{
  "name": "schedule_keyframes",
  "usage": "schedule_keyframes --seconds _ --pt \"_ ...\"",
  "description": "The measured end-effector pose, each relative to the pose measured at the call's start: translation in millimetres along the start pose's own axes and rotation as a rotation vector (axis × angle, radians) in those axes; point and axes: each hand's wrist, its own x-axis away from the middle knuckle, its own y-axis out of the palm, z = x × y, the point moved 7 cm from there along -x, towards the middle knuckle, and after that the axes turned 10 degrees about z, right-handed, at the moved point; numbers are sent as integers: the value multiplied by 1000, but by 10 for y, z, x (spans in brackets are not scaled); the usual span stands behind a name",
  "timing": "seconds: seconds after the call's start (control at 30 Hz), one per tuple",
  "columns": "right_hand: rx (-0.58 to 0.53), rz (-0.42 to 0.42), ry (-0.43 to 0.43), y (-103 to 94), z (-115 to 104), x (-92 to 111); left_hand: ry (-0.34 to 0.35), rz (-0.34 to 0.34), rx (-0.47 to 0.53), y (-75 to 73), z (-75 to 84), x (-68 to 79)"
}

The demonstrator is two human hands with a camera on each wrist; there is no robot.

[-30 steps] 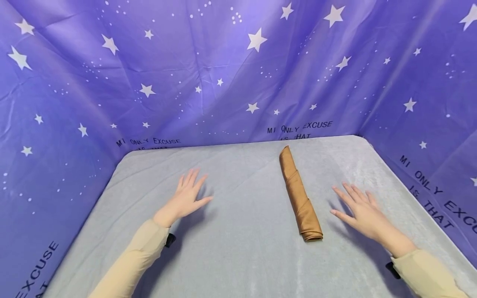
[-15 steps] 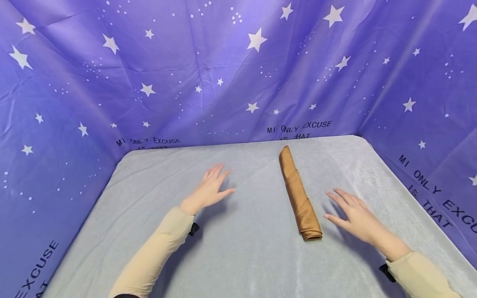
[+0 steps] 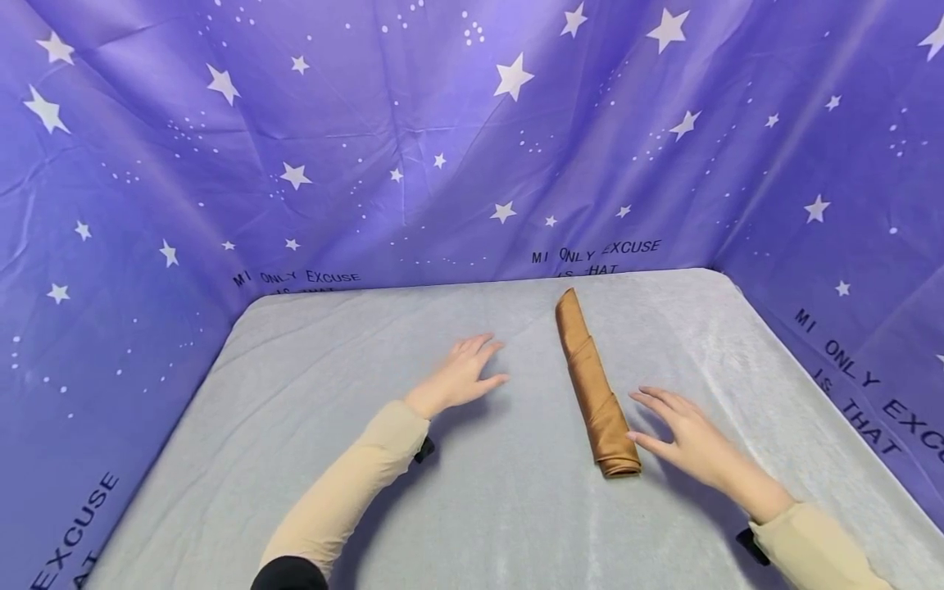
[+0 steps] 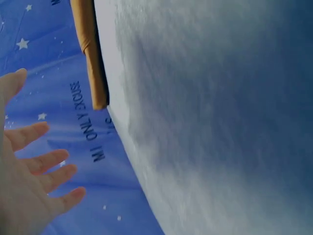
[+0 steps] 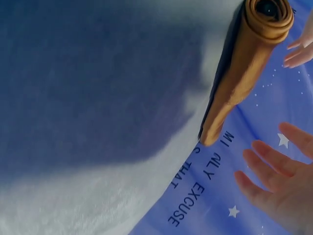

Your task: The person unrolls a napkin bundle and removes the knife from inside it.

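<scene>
A rolled-up brown satin cloth [image 3: 592,385] lies lengthwise on the grey covered table, right of the middle. In the right wrist view the near end of the rolled cloth [image 5: 247,58] shows its coiled layers around a dark hollow. My left hand [image 3: 459,375] hovers to the left of the roll, fingers spread and holding nothing. To the roll's right is my right hand [image 3: 693,442], its fingers loosely extended, with the thumb tip right at the roll's lower edge. The left wrist view shows the left palm [image 4: 24,191] with the fingers apart.
A grey plush cover [image 3: 516,524] spreads over the table. Purple curtains [image 3: 413,147] with white stars and printed words stand behind the table and along both sides. Dark wrist cameras sit under both sleeves.
My left hand has moved rightward toward the rolled cloth. My right hand has shifted slightly left, closing in on the roll's near part. The cloth stays in place.
</scene>
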Motion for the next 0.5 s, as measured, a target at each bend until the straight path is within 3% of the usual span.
schedule_keyframes --seconds 0.2,0.5 --pt "-40 3 -2 51 -42 17 8 -43 26 165 139 -104" --pt "-100 44 -51 99 -132 2 18 -20 111 264 318 -308"
